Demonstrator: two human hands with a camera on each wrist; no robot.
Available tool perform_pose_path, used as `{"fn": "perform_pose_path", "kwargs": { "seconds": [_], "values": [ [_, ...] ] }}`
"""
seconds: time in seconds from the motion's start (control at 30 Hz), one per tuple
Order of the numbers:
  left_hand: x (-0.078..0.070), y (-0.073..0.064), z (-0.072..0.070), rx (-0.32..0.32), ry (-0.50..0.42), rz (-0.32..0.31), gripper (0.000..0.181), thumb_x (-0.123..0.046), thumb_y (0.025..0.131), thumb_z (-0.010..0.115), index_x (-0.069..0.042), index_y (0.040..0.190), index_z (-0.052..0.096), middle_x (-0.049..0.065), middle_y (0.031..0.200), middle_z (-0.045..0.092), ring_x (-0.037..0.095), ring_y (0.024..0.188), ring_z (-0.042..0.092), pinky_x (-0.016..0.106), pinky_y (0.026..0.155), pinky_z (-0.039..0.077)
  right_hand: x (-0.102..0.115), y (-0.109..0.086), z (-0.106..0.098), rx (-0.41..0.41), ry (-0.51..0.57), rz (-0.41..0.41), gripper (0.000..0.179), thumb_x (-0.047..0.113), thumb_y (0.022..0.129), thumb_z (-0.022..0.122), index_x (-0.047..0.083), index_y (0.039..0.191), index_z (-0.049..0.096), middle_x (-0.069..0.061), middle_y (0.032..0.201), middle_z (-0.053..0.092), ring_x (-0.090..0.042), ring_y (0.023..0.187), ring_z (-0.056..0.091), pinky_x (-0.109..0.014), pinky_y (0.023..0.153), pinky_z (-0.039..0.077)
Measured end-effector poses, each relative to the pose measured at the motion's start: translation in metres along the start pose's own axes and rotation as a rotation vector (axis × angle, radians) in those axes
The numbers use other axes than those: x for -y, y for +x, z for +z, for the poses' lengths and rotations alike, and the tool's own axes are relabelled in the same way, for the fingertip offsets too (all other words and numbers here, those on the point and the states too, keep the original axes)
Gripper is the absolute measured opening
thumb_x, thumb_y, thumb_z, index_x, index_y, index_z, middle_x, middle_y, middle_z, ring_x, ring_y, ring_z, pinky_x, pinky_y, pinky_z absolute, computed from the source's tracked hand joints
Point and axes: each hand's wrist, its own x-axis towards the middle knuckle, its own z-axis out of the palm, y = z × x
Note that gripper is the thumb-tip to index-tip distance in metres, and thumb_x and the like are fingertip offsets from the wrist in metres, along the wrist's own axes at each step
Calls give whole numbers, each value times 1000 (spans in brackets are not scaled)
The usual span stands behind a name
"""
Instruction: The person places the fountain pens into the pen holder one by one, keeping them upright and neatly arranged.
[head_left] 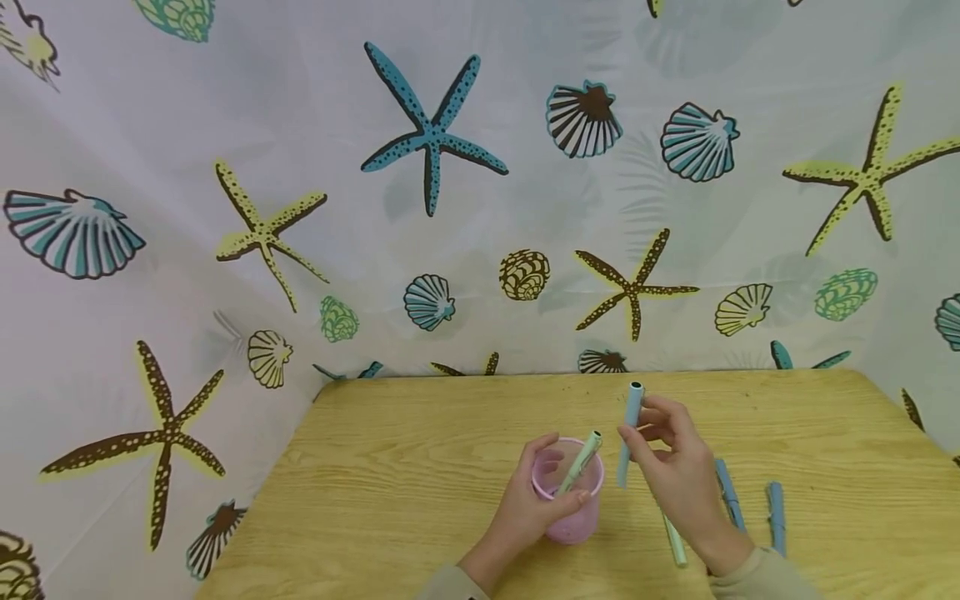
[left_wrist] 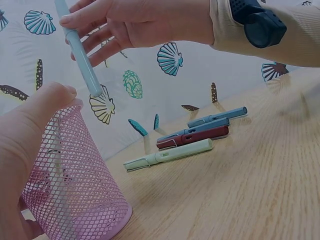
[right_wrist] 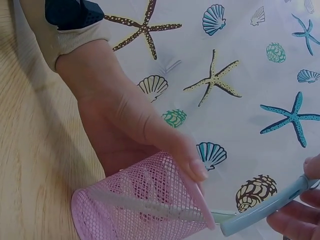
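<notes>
My left hand (head_left: pixel 528 500) grips a pink mesh pen cup (head_left: pixel 573 527) by its side, thumb near the rim. Inside the cup leans a pale green pen (head_left: pixel 581 462), its upper end sticking out. My right hand (head_left: pixel 678 467) pinches a light blue pen (head_left: pixel 630 425) between thumb and fingers, just right of the cup. In the left wrist view that light blue pen (left_wrist: pixel 82 55) hangs tilted above the cup's rim, outside it. Past the cup lie a pale green pen (left_wrist: pixel 170 156), a dark red pen (left_wrist: pixel 195 137) and two blue pens, one of them the farther blue pen (left_wrist: pixel 220 117).
The wooden table (head_left: pixel 405 467) carries everything. A white curtain (head_left: pixel 480 233) printed with starfish and shells hangs behind it and along both sides. In the head view, blue pens (head_left: pixel 777 517) lie to the right of my right hand.
</notes>
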Motion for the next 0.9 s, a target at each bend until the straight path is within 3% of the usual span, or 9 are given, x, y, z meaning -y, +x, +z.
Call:
{"fn": "perform_pose_path", "kwargs": {
  "seconds": [0.13, 0.33, 0.47, 0.63, 0.9],
  "values": [
    [-11, -3, 0, 8, -21, 11, 74, -23, 78, 76, -19, 138, 33, 17, 130, 44, 38, 119, 43, 46, 90, 45, 5, 4, 7, -1, 47, -8, 41, -9, 81, 65, 0, 118, 49, -10, 95, 61, -9, 76, 61, -19, 54, 51],
    [-30, -9, -1, 21, -27, 21, 75, -21, 78, 76, -10, 138, 33, 22, 129, 44, 42, 118, 43, 49, 91, 43, 29, 10, 14, -32, 69, -31, 38, -15, 79, 63, -7, 112, 48, -17, 91, 60, -13, 73, 61, -19, 54, 51],
    [-31, -9, -1, 14, -19, 23, 75, -20, 78, 76, -8, 138, 33, 23, 128, 44, 42, 118, 43, 50, 92, 42, 38, 9, 18, -27, 66, -43, 36, -15, 80, 62, -8, 111, 47, -18, 90, 59, -17, 72, 60, -20, 53, 50],
    [-29, -9, -2, 15, -20, 14, 74, -21, 78, 76, -13, 138, 33, 21, 129, 44, 41, 118, 43, 50, 92, 42, 34, 8, 23, -34, 56, -51, 37, -15, 79, 63, -9, 112, 47, -18, 89, 59, -23, 70, 61, -20, 52, 50],
    [-29, -8, -1, 12, -18, 16, 75, -22, 78, 76, -11, 138, 33, 21, 129, 44, 41, 119, 43, 51, 93, 41, 26, 0, 24, -30, 19, -21, 37, -15, 78, 64, -9, 111, 47, -18, 87, 59, -20, 69, 60, -21, 50, 50]
  ]
}}
